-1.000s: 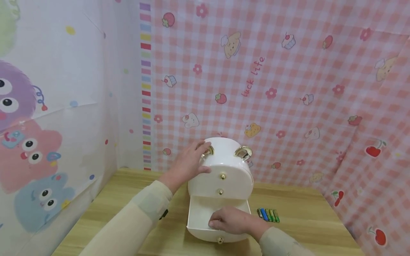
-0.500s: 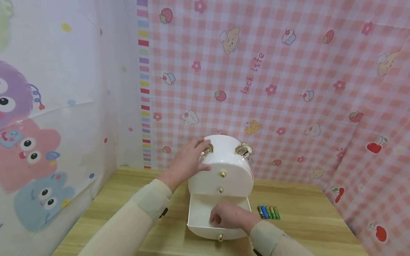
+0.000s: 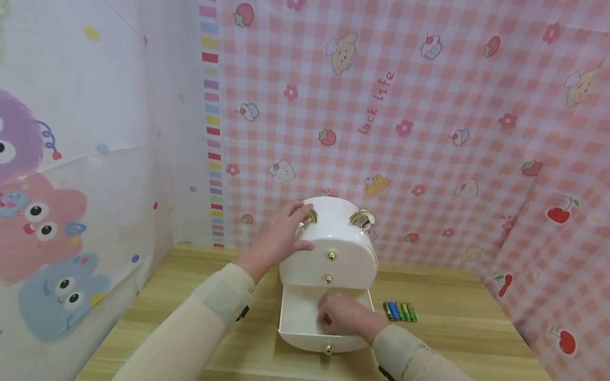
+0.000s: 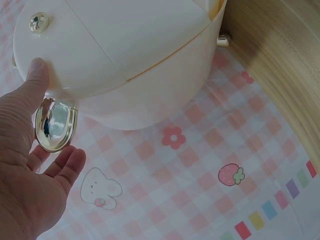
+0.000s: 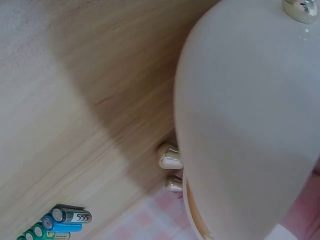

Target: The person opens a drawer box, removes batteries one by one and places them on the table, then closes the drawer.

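Note:
A white, round-topped mini drawer cabinet with gold ear-shaped rings stands on the table. My left hand steadies its upper left side. In the left wrist view, the thumb lies on the white front and the loosely bent fingers are behind the gold ear. The bottom drawer is pulled out toward me. Inside it is my right hand, its fingers curled and pointing down. I cannot tell whether those fingers hold anything. In the right wrist view the drawer front hides most of that hand.
Several batteries lie side by side on the wooden table, right of the cabinet. Gold knobs stick out from the front panels. Behind stands a pink checked cloth; a white printed cloth covers the left side.
My right hand has shifted slightly farther back inside the drawer, fingers more tucked in. My left hand stays on the cabinet. The head view has tilted a little.

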